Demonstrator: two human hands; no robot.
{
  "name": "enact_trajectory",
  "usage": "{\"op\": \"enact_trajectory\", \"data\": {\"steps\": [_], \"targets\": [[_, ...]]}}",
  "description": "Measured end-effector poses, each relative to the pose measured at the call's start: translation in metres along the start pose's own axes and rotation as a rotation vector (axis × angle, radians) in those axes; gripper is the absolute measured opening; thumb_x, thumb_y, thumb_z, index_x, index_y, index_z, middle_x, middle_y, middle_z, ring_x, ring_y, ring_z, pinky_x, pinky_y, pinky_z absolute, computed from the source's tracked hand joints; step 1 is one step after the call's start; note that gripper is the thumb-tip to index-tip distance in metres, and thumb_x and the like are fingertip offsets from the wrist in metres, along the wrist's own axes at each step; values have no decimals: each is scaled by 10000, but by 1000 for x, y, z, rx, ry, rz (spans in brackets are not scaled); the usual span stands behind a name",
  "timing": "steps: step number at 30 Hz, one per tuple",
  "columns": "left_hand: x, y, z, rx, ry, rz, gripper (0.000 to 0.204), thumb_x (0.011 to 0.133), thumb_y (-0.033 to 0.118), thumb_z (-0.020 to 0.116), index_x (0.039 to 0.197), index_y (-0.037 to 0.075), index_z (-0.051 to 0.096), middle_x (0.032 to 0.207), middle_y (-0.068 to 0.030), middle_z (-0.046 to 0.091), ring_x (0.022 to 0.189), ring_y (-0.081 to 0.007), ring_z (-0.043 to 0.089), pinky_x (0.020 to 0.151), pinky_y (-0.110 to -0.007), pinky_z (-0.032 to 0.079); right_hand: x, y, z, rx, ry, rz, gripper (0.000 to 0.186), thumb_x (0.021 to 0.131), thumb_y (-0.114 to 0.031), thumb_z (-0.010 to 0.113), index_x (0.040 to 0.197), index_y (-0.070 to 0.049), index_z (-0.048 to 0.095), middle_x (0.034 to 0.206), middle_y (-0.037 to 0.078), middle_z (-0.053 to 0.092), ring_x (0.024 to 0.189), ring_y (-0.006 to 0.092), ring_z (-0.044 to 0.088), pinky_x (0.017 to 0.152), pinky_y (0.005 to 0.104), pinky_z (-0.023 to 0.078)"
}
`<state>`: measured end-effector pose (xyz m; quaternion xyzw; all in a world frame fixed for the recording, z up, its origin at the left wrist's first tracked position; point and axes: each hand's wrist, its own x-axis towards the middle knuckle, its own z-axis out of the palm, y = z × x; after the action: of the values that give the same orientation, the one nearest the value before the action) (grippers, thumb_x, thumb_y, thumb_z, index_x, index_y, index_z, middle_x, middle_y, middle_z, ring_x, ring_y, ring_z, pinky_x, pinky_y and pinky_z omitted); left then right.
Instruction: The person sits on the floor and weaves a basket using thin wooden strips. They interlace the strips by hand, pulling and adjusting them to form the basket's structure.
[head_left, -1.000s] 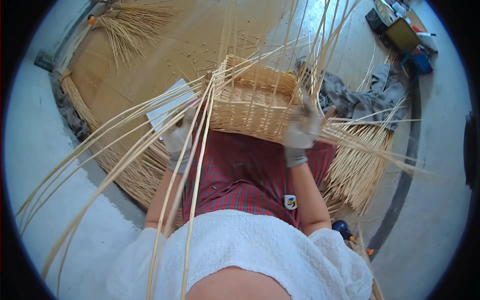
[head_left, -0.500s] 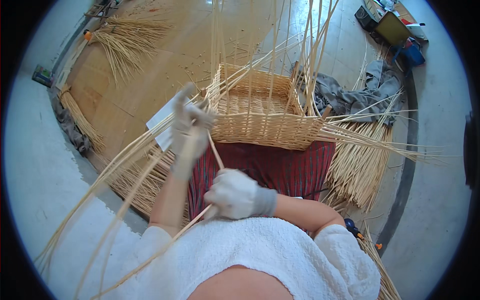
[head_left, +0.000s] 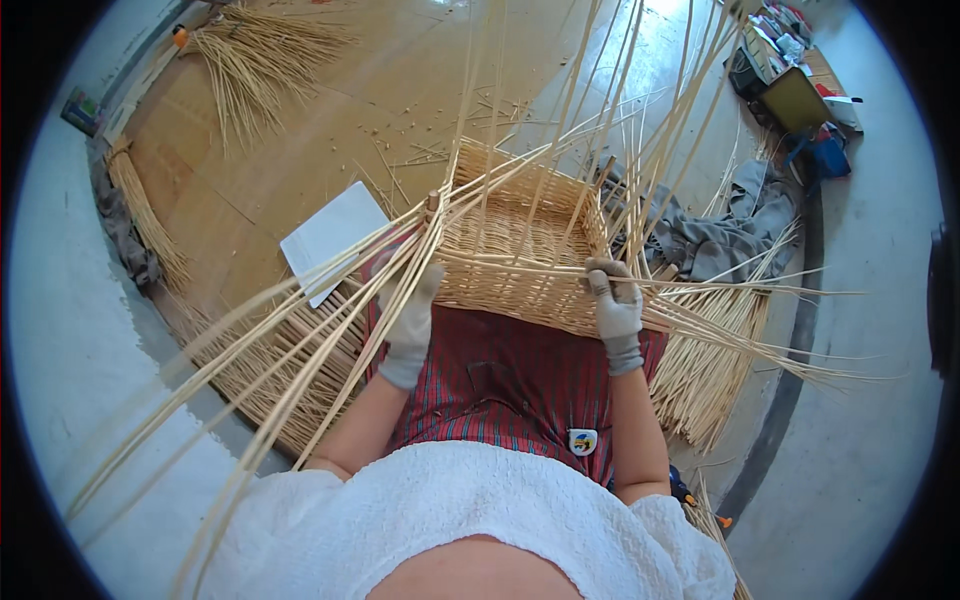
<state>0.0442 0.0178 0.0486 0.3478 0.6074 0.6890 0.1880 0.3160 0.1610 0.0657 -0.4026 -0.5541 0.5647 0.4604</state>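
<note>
A half-woven wicker basket (head_left: pixel 520 285) rests tilted over my lap, with long upright stakes rising from its walls. My right hand (head_left: pixel 615 305), in a grey-white glove, is closed over the front rim near the right corner, where a thin cane runs along the edge. Gloved too, my left hand (head_left: pixel 410 315) is at the basket's left front corner. Loose canes (head_left: pixel 300 345) fan out across it to the lower left and partly hide its fingers. More canes (head_left: pixel 740 330) stick out from the right corner. A wooden peg (head_left: pixel 433 205) stands at the left corner.
Bundles of cane lie at the upper left (head_left: pixel 260 65), the left (head_left: pixel 150 215) and the right (head_left: pixel 710 375). A white sheet (head_left: pixel 335 240) lies left of the basket. Grey cloth (head_left: pixel 735 225) and a box of tools (head_left: pixel 795 100) are at the right. Offcuts litter the floor.
My right hand has let go of a cane near my chest and moved up to the basket's front rim. My left hand has lowered beside the left corner. The basket has turned and tilted.
</note>
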Motion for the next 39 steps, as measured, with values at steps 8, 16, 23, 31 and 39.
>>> {"op": "enact_trajectory", "data": {"steps": [8, 16, 23, 31, 39], "targets": [[53, -18, 11, 175, -356, -68, 868, 789, 485, 869, 1400, -24, 519, 1284, -218, 642, 1177, -327, 630, 1025, -427, 510, 6, -7, 34, -68, 231, -42, 130, 1019, -37, 620, 1121, -10, 697, 1036, 56, 709, 894, 131, 701, 761, 266, 572], [52, -50, 11, 284, -354, -64, 1006, 776, 481, 889, 1495, -7, 383, 1356, -188, 590, 1222, -292, 601, 1033, -398, 510, -40, -67, 78, -35, -46, -305, 145, 1018, -58, 605, 1116, 25, 672, 950, 72, 713, 789, 134, 672, 713, 267, 563], [57, -30, 10, 119, -279, -187, 849, 795, 484, 870, 1416, 18, 527, 1326, -159, 631, 1203, -282, 608, 1017, -395, 507, 73, -141, 164, -616, -525, -425, 154, 937, -117, 693, 1083, -81, 724, 915, 110, 717, 794, 270, 724, 714, 364, 572], [58, -14, 20, -25, -166, -251, 917, 744, 398, 928, 1456, 11, 500, 1337, -134, 633, 1221, -253, 598, 1041, -372, 502, 167, -97, 161, -425, -393, -501, 214, 901, -236, 767, 1016, -56, 761, 971, 114, 716, 1090, 262, 674, 922, 362, 532], [66, -3, 38, -63, -190, -383, 860, 856, 22, 791, 1579, 28, 325, 1477, -133, 529, 1337, -241, 515, 1124, -353, 431, 185, -49, 181, -1003, 240, -281, 517, 957, -137, 650, 1462, -96, 545, 1277, 197, 631, 1040, 229, 661, 835, 341, 550]]}}
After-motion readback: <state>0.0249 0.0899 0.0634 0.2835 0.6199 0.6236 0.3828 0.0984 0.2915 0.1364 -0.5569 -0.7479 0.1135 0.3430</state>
